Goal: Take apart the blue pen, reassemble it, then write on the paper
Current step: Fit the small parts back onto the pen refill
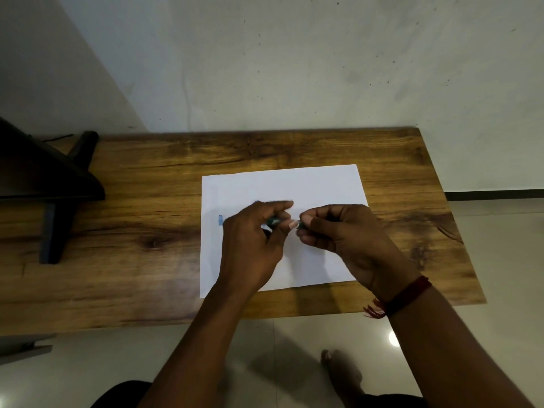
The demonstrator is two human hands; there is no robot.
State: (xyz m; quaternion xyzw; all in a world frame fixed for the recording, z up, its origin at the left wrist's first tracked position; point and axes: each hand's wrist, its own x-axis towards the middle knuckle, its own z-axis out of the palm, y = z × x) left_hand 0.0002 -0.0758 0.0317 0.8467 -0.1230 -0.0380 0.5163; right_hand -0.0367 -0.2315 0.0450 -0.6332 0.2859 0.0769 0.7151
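Note:
A white sheet of paper (282, 184) lies on the wooden table (147, 178). Both hands hover over its middle, holding the blue pen (273, 221) between them. My left hand (250, 245) grips the pen's left part with curled fingers. My right hand (338, 231) pinches the pen's right end (300, 225) between thumb and fingertips. Most of the pen is hidden by the fingers; only short blue-green bits show. A small blue piece (220, 220) pokes out on the paper just left of my left hand; I cannot tell what it is.
A dark monitor with its stand (56, 201) occupies the table's left side. The wall runs right behind the table. The table's right edge (459, 231) drops to a tiled floor. A bare foot (338, 369) is below the front edge.

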